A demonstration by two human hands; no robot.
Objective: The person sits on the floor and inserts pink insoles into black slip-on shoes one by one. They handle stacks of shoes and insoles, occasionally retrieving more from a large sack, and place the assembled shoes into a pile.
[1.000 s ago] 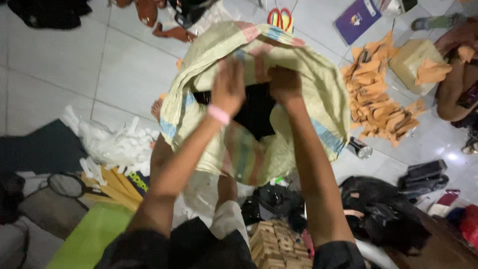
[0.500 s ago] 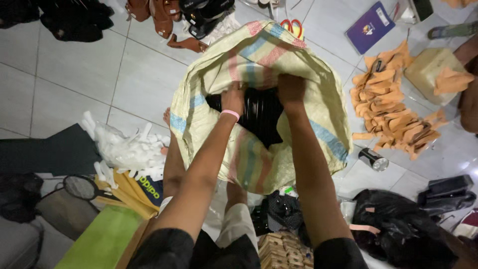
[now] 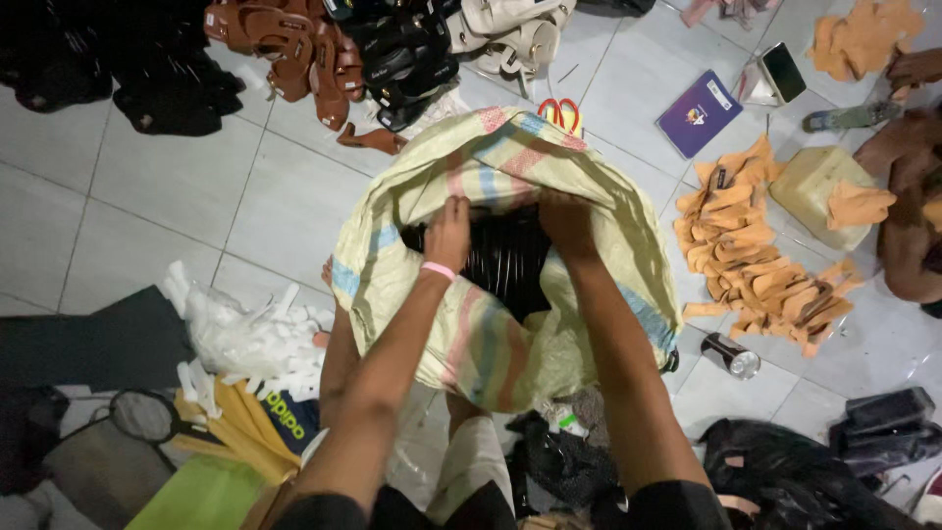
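Note:
A big woven sack (image 3: 491, 339), pale yellow with pink and blue stripes, stands open on the tiled floor between my legs. Inside its mouth lies something black and shiny (image 3: 510, 263). My left hand (image 3: 449, 234), with a pink band at the wrist, grips the far rim of the sack's mouth. My right hand (image 3: 566, 224) grips the same rim just to the right. Both arms reach over the near edge of the sack.
Brown and black sandals (image 3: 324, 59) are piled at the back. Orange cut-out pieces (image 3: 756, 265) lie to the right beside a purple booklet (image 3: 699, 113), a phone (image 3: 783, 71) and another person's arm (image 3: 908, 196). White plastic pieces (image 3: 245, 334) and black bags (image 3: 785, 476) lie near me.
The view has tipped so the sack sits lower and nearer. My hands have come down with its far rim, and more of the sandal pile shows at the top.

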